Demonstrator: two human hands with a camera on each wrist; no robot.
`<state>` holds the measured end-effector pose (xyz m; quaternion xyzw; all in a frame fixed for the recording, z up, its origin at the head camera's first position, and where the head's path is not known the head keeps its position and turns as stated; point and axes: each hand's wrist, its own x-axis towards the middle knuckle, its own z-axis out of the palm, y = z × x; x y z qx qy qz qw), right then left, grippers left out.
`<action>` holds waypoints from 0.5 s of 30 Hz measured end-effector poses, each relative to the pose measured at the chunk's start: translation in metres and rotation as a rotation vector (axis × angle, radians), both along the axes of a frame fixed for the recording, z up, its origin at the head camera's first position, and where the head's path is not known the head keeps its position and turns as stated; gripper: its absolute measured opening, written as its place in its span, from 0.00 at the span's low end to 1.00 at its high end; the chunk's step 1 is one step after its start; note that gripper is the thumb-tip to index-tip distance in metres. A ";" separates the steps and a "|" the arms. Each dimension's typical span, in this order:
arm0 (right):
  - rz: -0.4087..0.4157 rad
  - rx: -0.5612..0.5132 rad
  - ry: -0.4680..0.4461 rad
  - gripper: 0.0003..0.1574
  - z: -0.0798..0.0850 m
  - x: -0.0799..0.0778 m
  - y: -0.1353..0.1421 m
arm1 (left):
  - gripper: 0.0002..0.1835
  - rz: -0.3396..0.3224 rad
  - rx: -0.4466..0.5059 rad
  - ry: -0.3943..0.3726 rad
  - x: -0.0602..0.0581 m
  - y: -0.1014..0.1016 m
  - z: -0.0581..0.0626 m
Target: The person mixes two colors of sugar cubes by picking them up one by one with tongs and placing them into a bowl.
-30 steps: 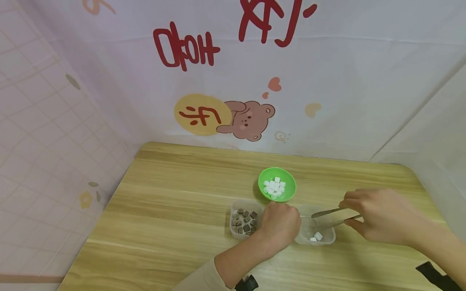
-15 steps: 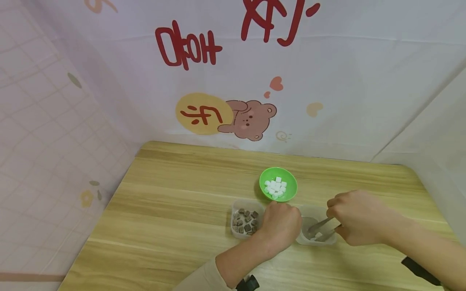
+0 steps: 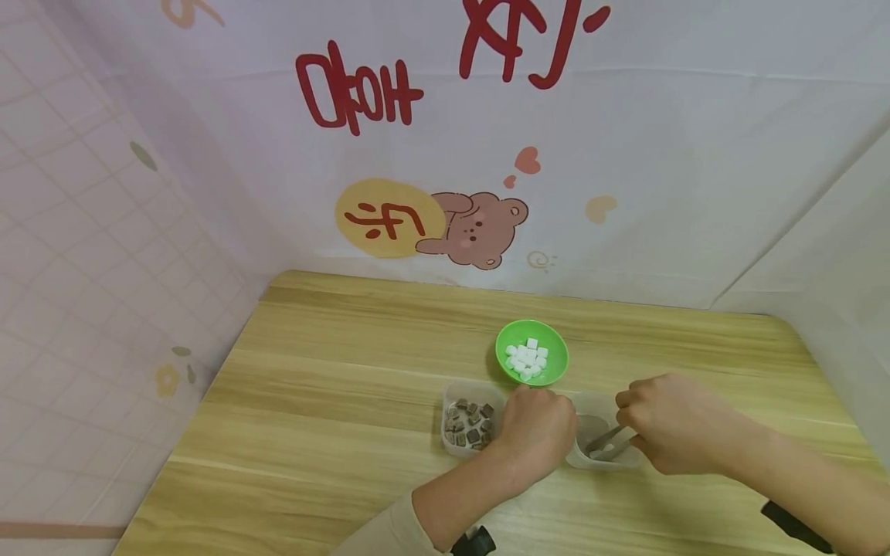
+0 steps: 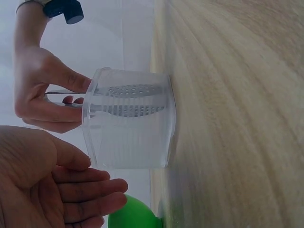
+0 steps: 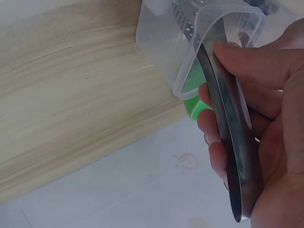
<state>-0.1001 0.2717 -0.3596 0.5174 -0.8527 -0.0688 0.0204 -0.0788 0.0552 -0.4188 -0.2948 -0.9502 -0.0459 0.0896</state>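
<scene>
My right hand [image 3: 674, 425] grips metal tongs [image 5: 232, 142] by the arms. Their perforated ends [image 4: 135, 110] reach down inside a clear plastic container [image 4: 137, 152], as the left wrist view shows through its wall. A white cube shows between the tongs' arms in the head view, partly hidden. At the container's left side, my left hand [image 3: 535, 432] pinches the rim, thumb at the edge and fingers bent along the wall. The container stands upright on the table.
Behind the hands stands a green bowl [image 3: 502, 369] with several white cubes [image 3: 527, 358]. A second clear container [image 3: 445, 436] with several brown cubes [image 3: 473, 436] is left of my left hand, partly covered by it. The wooden table [image 3: 334, 386] meets a printed curtain [image 3: 660, 154] at the back.
My right hand has moved left and brought the tongs down into the clear container, and their arms have drawn closer together. The left hand has stayed at the container's rim.
</scene>
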 end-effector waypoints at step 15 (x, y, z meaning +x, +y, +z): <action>-0.028 -0.284 0.051 0.19 -0.006 0.007 0.021 | 0.25 -0.005 0.019 0.007 0.000 -0.001 -0.002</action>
